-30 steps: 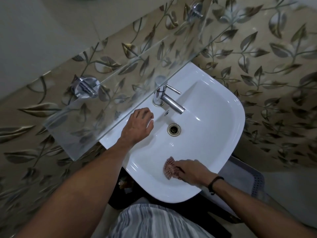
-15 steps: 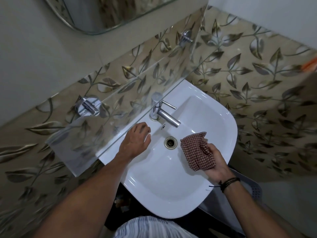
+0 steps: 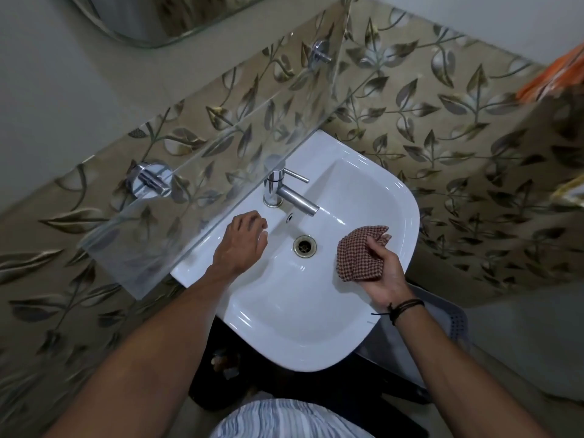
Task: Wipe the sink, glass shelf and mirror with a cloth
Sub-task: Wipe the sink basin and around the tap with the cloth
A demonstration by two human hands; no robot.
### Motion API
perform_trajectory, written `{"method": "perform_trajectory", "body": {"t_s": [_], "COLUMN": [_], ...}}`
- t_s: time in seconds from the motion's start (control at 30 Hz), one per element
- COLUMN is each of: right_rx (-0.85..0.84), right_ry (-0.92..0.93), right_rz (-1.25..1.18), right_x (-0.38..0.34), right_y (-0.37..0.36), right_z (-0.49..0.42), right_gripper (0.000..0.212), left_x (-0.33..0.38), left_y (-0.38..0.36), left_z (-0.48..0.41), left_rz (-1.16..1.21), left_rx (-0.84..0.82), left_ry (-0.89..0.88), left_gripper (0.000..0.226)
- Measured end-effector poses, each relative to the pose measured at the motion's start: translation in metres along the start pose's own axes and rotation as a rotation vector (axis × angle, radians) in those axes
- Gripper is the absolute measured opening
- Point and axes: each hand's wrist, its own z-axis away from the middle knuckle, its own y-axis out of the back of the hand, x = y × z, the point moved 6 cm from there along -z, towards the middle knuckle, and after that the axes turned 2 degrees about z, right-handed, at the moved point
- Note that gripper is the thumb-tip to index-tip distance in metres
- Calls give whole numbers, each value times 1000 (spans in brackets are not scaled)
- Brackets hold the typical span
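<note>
The right hand has its fingers and thumb curled round a bunched red-and-white checked cloth, which bulges out past the knuckles toward the far side of the hand. Hand and cloth are over the right side of the white sink, inside the basin; whether the cloth touches the porcelain cannot be told. Dark cord wristbands circle the wrist just behind the hand, over the sink's near right rim.

To the left of the cloth, at the bottom of the basin, lies the brass-ringed drain. Across the drain from it, the left hand rests on the sink's back ledge with its fingers loosely bent and holding nothing. Just beyond that hand stands the chrome tap, its spout pointing out over the basin.

Above the left hand and the tap runs the glass shelf, carried by a chrome bracket at the hand's far left and another farther along the wall. The wall behind the shelf is covered in leaf-patterned tiles. Farthest from both hands, the lower edge of the mirror shows at the top of the view.
</note>
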Motion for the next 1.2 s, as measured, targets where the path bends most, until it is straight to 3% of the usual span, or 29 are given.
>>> {"method": "perform_trajectory", "body": {"t_s": [0.13,0.2,0.3,0.4,0.47,0.53,0.6,0.67,0.77,0.83,0.93,1.0,1.1,1.2], "right_rx": [4,34,30,-60,-50,-40,-121,-333,-640,-697,-584,-594,-764,-594], "right_ry": [52,181,396,292,248,314,159,-110,-227,-179,-30,134,468,534], "right_rz": [364,830,1734,2363,2656,2714,2609,2529,2266,2031,1862,2076,2418,2464], "right_x": [-9,-20,-23,10,32,46,64,102,161,182,194,200,194,158], "right_y": [-4,-10,-26,-21,-9,-2,6,8,-8,-33,-72,-79,-56,-28], "right_z": [6,10,12,7,5,6,4,6,13,19,3,-28,-68,-106], "right_gripper": [32,25,25,19,17,31,58,79,80,69,64,57,48,43], "left_x": [0,1,3,4,3,3,3,3,5,5,7,7,5,6], "left_y": [0,1,2,3,4,4,5,5,6,6,7,7,6,7], "left_z": [0,0,0,1,0,-1,-1,0,0,-1,1,0,0,0], "left_rz": [10,-2,1,4,9,5,0,4,2,-9,-25,-32,-29,-44], "left_rx": [-7,-5,-1,1,-1,-3,-1,2,8,14,28,37,44,42], "left_ry": [-4,-6,15,10,6,2,6,5,-4,-2,-14,-27,-33,-35], "left_gripper": [18,18,18,18,19,19,19,19,19,19,18,19,21,22]}}
